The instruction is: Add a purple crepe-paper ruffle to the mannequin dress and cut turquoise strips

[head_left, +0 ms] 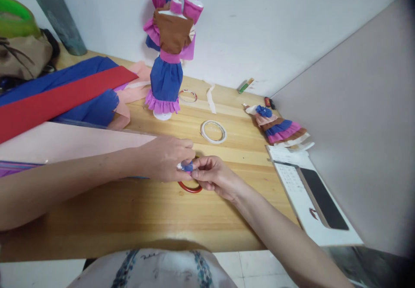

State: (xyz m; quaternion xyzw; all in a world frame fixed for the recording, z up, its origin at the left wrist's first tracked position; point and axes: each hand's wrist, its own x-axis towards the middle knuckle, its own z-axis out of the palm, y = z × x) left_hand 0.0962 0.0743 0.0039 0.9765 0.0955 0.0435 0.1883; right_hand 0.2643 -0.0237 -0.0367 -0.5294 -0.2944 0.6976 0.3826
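Head view shows both hands meeting over the wooden table (136,210). The left hand (165,158) and right hand (212,176) each pinch a small blue-and-pink crepe-paper piece (187,166) between fingertips, lifted just above a red tape ring (189,187) so it can be shaped freely. A white tape roll (213,131) lies near, within reach, and a paper-dressed mannequin (168,50) stands behind.

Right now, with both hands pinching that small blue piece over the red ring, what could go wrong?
1. The blue piece is tiny and shared between the left hand and right hand; it could tear or slip.
2. The red ring lies partly under the hands and may get knocked.
3. The left forearm rests on the pink sheet and could crease it.
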